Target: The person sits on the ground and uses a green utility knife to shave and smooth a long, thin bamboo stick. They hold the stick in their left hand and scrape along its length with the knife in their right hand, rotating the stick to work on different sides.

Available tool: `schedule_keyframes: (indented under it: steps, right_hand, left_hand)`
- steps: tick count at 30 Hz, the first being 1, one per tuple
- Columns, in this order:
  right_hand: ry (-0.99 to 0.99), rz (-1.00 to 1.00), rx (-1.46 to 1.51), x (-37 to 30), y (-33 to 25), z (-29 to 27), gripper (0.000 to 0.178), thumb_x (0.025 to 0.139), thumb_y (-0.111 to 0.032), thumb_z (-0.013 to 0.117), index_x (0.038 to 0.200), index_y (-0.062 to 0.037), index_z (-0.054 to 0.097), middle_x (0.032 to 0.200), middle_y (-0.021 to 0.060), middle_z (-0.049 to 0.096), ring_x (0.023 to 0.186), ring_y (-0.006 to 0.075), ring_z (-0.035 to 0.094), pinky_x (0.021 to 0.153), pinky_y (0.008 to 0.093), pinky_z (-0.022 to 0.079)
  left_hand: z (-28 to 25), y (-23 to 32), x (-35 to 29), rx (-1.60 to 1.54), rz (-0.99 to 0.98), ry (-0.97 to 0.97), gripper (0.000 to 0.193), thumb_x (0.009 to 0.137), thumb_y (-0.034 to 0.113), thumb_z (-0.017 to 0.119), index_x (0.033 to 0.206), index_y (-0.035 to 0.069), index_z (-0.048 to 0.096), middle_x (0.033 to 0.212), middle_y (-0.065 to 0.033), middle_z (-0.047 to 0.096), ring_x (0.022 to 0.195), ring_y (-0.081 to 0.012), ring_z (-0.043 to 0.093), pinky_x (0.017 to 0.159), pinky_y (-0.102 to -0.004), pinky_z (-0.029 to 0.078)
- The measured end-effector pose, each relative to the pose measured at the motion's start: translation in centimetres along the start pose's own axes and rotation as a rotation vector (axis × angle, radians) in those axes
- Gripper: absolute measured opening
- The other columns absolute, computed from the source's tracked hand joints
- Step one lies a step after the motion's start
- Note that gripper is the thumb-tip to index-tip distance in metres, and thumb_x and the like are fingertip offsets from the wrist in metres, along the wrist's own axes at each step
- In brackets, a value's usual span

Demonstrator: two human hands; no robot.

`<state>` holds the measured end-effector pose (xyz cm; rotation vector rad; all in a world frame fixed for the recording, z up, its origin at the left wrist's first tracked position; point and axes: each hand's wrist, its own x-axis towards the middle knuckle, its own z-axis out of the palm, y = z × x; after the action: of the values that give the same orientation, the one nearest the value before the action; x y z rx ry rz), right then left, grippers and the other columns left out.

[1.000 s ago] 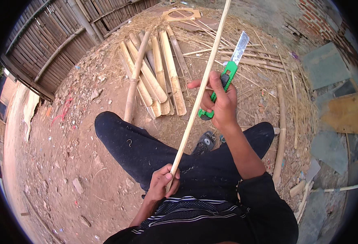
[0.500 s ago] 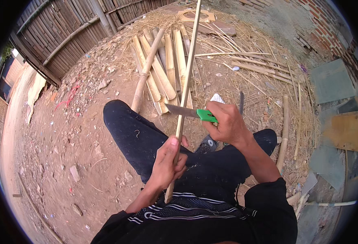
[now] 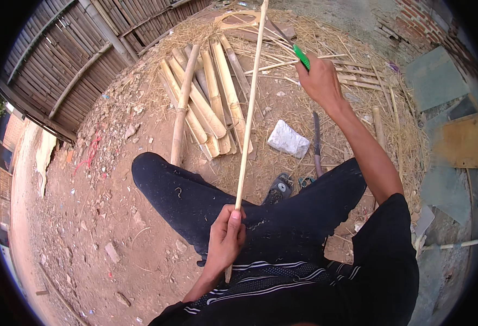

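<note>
A long, thin bamboo strip (image 3: 251, 108) runs from my lap up to the top of the view. My left hand (image 3: 225, 239) is closed round its near part, thumb along the strip, with a short end poking out below the fist. Out to the upper right, my right hand (image 3: 323, 84) grips the green handle of a knife (image 3: 302, 56). Its dark blade slants up and left, toward the strip's far end; whether it touches the strip I cannot tell. My dark-trousered legs are spread beneath both hands.
Split bamboo pieces (image 3: 212, 98) and a whole bamboo pole (image 3: 183, 103) lie ahead on the dirt. A white block (image 3: 288, 139) and a dark long-bladed tool (image 3: 317, 136) lie near my sandalled foot (image 3: 280, 188). Glass-like sheets (image 3: 435, 87) stand at right, a slatted fence (image 3: 70, 60) at far left.
My right hand has carried the knife up and away along the strip, from near my left hand to its far part. The left hand has moved slightly lower, still holding the strip.
</note>
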<state>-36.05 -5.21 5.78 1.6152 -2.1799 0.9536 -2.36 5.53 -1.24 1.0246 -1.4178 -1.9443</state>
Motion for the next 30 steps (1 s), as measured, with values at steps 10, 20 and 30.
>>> schedule_keyframes:
  steps: [10, 20, 30]
  right_hand:
    - [-0.064, -0.554, 0.095, -8.6, -3.3, 1.0, 0.017, 0.070, -0.008, 0.065, 0.070, -0.0023, 0.050, 0.065, 0.0118, 0.051, 0.051, 0.0295, 0.057, 0.043, 0.0384, 0.045]
    - [0.002, -0.059, -0.117, 2.5, 2.3, 2.4, 0.027, 0.083, -0.016, 0.061, 0.070, 0.0069, 0.061, 0.059, 0.0210, 0.058, 0.055, 0.0349, 0.061, 0.053, 0.0453, 0.050]
    - [-0.357, 0.184, 1.248, -8.0, -4.7, 0.4, 0.036, 0.084, -0.015, 0.066, 0.057, -0.0061, 0.045, 0.061, 0.0063, 0.055, 0.055, 0.0101, 0.053, 0.049, 0.0287, 0.039]
  left_hand:
    - [-0.2, 0.1, -0.7, 0.123, 0.023, -0.025, 0.026, 0.101, 0.029, 0.039, 0.091, 0.007, 0.047, 0.053, 0.0058, 0.035, 0.045, -0.0023, 0.031, 0.041, -0.0197, 0.022]
    - [-0.3, -1.3, -2.2, 0.093, -0.071, -0.036, 0.025, 0.100, 0.029, 0.041, 0.094, 0.006, 0.048, 0.056, 0.0056, 0.037, 0.046, -0.0019, 0.033, 0.042, -0.0194, 0.024]
    - [-1.5, -1.4, 0.3, 0.164, -0.029, -0.061, 0.018, 0.100, 0.024, 0.042, 0.101, 0.006, 0.044, 0.053, 0.0040, 0.039, 0.039, -0.0037, 0.034, 0.037, -0.0187, 0.025]
